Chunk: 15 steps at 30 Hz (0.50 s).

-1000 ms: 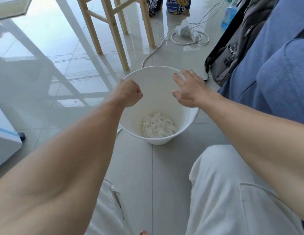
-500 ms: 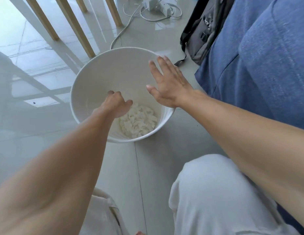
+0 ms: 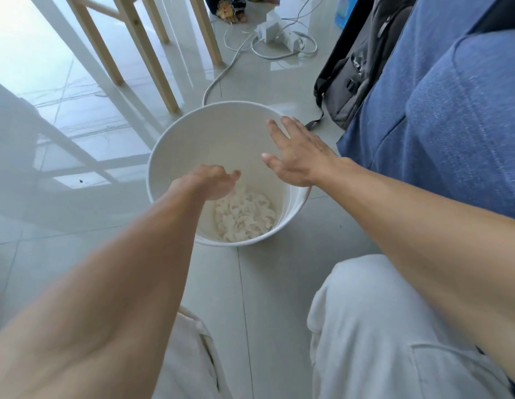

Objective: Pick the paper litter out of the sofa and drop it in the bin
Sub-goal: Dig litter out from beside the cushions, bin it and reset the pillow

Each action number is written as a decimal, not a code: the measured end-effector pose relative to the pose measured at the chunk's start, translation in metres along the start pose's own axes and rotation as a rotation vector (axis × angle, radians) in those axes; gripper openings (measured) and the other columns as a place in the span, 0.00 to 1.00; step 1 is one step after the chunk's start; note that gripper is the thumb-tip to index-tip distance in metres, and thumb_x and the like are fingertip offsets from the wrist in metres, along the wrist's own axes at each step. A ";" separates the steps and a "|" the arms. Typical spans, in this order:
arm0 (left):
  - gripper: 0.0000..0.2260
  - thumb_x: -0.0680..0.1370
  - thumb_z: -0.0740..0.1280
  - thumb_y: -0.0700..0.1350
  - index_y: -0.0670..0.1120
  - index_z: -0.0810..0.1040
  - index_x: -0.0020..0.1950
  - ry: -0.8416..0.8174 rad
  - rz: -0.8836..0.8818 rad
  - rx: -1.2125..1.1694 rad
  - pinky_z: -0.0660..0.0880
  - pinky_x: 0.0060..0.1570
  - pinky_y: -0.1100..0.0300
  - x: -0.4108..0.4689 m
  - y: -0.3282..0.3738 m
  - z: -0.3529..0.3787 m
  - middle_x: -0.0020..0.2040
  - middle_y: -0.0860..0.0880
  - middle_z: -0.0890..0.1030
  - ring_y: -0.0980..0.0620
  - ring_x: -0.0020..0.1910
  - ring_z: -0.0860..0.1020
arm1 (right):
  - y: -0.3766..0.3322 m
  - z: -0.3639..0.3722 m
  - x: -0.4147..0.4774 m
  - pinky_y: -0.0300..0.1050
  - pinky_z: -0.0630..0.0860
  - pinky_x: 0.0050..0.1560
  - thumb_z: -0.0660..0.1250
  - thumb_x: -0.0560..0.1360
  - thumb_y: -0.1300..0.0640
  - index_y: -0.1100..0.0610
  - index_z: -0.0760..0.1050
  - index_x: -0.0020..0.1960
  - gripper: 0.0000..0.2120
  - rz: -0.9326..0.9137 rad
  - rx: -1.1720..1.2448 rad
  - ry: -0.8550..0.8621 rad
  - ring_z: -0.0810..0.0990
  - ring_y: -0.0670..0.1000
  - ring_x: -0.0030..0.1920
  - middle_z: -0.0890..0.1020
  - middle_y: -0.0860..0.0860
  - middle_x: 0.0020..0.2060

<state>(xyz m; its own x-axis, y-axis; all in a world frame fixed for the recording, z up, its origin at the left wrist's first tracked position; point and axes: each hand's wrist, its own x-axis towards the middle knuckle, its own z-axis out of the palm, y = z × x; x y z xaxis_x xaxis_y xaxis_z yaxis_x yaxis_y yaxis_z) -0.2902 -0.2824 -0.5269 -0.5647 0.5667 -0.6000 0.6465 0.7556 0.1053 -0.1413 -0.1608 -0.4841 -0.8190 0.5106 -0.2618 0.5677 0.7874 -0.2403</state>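
No text, brand or number can be read here; only the blue container [image 3: 343, 13] on the floor, far beyond the right hand [image 3: 301, 159], carries a pale label, and it is too blurred to read.

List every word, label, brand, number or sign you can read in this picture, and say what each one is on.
None can be read.
The blue bottle: it may carry a label, but it is too blurred and cut off at the frame edge.
The bin: plain white, no print.
The backpack and the power strip: no legible marks.
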 end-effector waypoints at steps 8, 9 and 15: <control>0.31 0.80 0.48 0.64 0.47 0.58 0.78 0.213 0.009 0.023 0.59 0.71 0.45 -0.037 0.005 -0.054 0.77 0.43 0.62 0.42 0.75 0.60 | 0.001 -0.041 -0.005 0.53 0.48 0.75 0.49 0.81 0.40 0.53 0.45 0.79 0.32 0.089 0.004 -0.039 0.46 0.55 0.78 0.47 0.55 0.78; 0.31 0.81 0.48 0.63 0.47 0.58 0.78 0.257 0.009 0.037 0.58 0.70 0.45 -0.045 0.004 -0.063 0.76 0.43 0.62 0.42 0.75 0.60 | 0.000 -0.051 -0.006 0.53 0.48 0.76 0.49 0.81 0.40 0.53 0.45 0.79 0.32 0.091 -0.004 -0.018 0.46 0.55 0.78 0.48 0.55 0.78; 0.30 0.81 0.48 0.63 0.46 0.59 0.77 0.427 -0.001 0.084 0.53 0.71 0.39 -0.082 0.007 -0.111 0.77 0.41 0.60 0.41 0.76 0.56 | -0.015 -0.102 -0.010 0.56 0.49 0.75 0.48 0.81 0.40 0.54 0.46 0.79 0.33 0.075 -0.082 0.060 0.48 0.56 0.78 0.49 0.56 0.78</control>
<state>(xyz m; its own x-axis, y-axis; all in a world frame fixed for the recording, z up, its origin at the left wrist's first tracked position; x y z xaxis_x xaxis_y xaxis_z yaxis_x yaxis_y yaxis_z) -0.2966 -0.2871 -0.3893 -0.7154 0.6645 -0.2160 0.6755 0.7368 0.0296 -0.1507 -0.1425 -0.3823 -0.7797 0.5868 -0.2187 0.6205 0.7708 -0.1442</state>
